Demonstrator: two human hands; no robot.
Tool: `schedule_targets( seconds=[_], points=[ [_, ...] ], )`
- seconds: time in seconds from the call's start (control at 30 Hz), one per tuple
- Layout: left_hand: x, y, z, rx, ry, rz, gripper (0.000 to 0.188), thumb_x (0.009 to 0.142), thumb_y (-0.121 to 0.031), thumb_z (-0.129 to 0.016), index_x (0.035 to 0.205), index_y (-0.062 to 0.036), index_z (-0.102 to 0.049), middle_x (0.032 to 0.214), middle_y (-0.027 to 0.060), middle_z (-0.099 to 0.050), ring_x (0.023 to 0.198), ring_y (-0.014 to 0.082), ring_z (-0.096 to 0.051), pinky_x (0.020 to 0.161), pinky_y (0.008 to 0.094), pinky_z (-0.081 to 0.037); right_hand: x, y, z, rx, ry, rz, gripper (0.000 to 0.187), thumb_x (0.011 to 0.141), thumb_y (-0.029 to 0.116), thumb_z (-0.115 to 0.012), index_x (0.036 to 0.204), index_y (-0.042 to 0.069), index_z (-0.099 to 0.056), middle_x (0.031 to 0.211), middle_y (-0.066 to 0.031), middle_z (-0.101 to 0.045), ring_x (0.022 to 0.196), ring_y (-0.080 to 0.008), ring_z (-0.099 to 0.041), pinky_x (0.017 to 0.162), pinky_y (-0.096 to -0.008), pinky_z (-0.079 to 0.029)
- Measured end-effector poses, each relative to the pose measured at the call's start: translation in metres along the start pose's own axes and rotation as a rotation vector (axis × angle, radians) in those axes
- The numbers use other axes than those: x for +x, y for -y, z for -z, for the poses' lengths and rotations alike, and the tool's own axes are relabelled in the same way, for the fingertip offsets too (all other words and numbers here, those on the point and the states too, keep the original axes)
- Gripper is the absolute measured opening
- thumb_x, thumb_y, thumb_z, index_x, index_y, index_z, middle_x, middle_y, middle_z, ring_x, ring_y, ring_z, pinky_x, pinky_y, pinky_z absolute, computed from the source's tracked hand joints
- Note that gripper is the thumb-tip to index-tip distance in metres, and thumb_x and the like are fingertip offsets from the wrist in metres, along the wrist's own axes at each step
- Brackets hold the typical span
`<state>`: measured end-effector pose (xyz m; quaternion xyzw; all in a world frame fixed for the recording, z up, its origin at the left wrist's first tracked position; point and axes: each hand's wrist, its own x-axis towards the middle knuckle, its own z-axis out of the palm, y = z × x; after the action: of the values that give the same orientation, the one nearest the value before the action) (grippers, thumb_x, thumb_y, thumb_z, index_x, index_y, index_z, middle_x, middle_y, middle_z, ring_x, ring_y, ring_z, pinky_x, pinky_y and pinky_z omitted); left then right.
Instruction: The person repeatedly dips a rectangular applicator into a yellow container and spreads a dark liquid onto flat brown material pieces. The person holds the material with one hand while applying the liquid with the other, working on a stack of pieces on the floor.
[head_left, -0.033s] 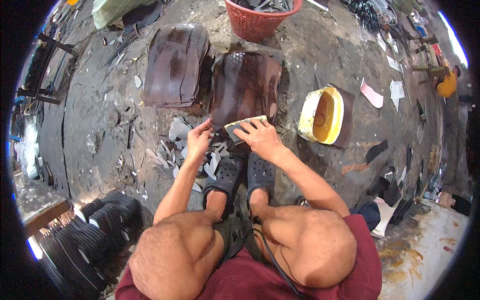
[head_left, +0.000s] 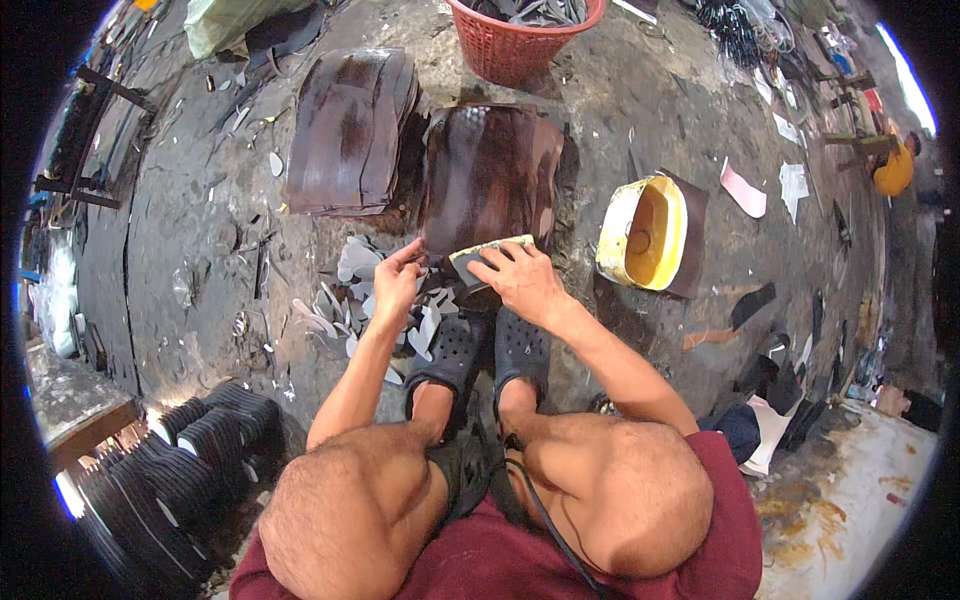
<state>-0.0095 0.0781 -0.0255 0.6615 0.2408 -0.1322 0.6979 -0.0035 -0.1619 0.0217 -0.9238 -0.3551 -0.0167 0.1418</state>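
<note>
A stack of dark brown, glossy sheets (head_left: 490,165) lies on the floor in front of my feet. My right hand (head_left: 528,285) presses a flat dark pad (head_left: 468,262) with a yellow, glue-caked edge against the stack's near edge, fingers spread over its top. At the near left corner of the same stack, my left hand (head_left: 397,288) has thumb and forefinger pinched together on the sheet's corner. Right of the stack stands a cut-open yellow-white container (head_left: 618,238) with amber liquid inside, resting on a brown sheet.
A second stack of brown sheets (head_left: 345,140) lies to the left. Grey cut pieces (head_left: 335,310) are heaped beside my left clog (head_left: 447,350). A red basket (head_left: 510,52) of scraps stands at the back. Rows of black soles (head_left: 165,470) sit at the lower left.
</note>
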Motion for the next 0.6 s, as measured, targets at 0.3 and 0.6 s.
schedule_targets(
  seconds=[0.3, 0.6],
  points=[
    [0.02, -0.038, -0.051, -0.528, 0.051, 0.118, 0.062, 0.092, -0.019, -0.076, 0.142, 0.0011, -0.045, 0.126, 0.0138, -0.062, 0.112, 0.0285, -0.065, 0.093, 0.0386, -0.058, 0.01, -0.049, 0.112, 0.946, -0.502, -0.591, 0.036, 0.097, 0.018, -0.067, 0.129, 0.003, -0.06, 0.108, -0.0105, -0.071, 0.1, -0.0161, -0.065, 0.091, -0.0333, -0.051],
    [0.045, -0.084, -0.059, -0.161, 0.341, -0.279, 0.037, 0.085, -0.01, -0.08, 0.118, -0.0068, -0.065, 0.113, 0.0054, -0.069, 0.095, 0.016, -0.066, 0.079, 0.0324, -0.054, 0.007, -0.062, 0.118, 0.79, -0.761, -0.64, 0.033, 0.093, 0.014, -0.072, 0.121, -0.001, -0.062, 0.103, -0.0052, -0.067, 0.094, -0.0152, -0.059, 0.085, -0.0295, -0.047]
  ],
)
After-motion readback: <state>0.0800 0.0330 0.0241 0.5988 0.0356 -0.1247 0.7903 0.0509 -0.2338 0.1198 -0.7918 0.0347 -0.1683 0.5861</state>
